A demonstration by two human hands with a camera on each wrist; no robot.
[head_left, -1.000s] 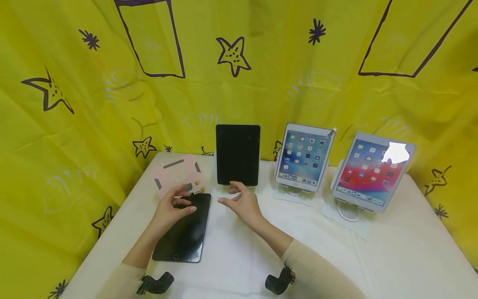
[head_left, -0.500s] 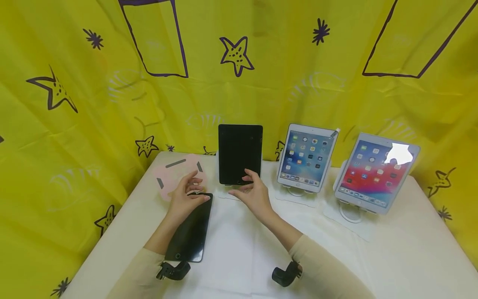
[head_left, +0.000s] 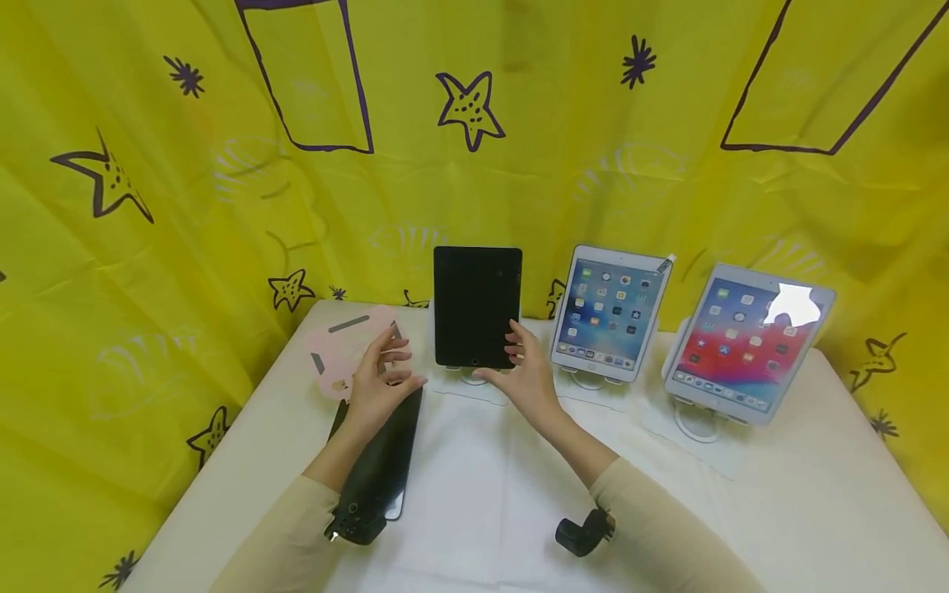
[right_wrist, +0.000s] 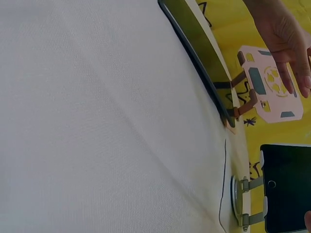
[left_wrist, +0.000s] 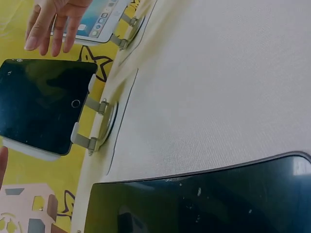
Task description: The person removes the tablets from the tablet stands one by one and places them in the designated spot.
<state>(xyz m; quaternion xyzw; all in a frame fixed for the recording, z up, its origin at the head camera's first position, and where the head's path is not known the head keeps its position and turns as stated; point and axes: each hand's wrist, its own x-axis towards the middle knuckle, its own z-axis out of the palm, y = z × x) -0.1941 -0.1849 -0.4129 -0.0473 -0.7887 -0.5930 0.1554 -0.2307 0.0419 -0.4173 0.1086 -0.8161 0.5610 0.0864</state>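
Both hands reach toward a black tablet (head_left: 474, 301) propped on a small stand, its screen dark. My left hand (head_left: 376, 387) hovers left of it, fingers loosely bent, nothing between them; it is above a second dark tablet (head_left: 393, 453) and in front of a pink case (head_left: 343, 350). At the lower right edge of the propped tablet is my right hand (head_left: 528, 379), thumb and fingers spread and holding nothing. In the left wrist view a gap shows between the right hand (left_wrist: 58, 22) and that tablet (left_wrist: 43, 104). The left wrist partly covers the second tablet.
Two white tablets with lit screens stand to the right: one blue (head_left: 608, 317), one red and blue (head_left: 745, 346). Each is on its own stand. A yellow patterned curtain (head_left: 534, 181) hangs behind the white-covered table (head_left: 474, 494).
Both hands have moved forward and to the right, the right one up to the propped tablet's right side. The view shifted slightly. The tablets and case stay where they were.
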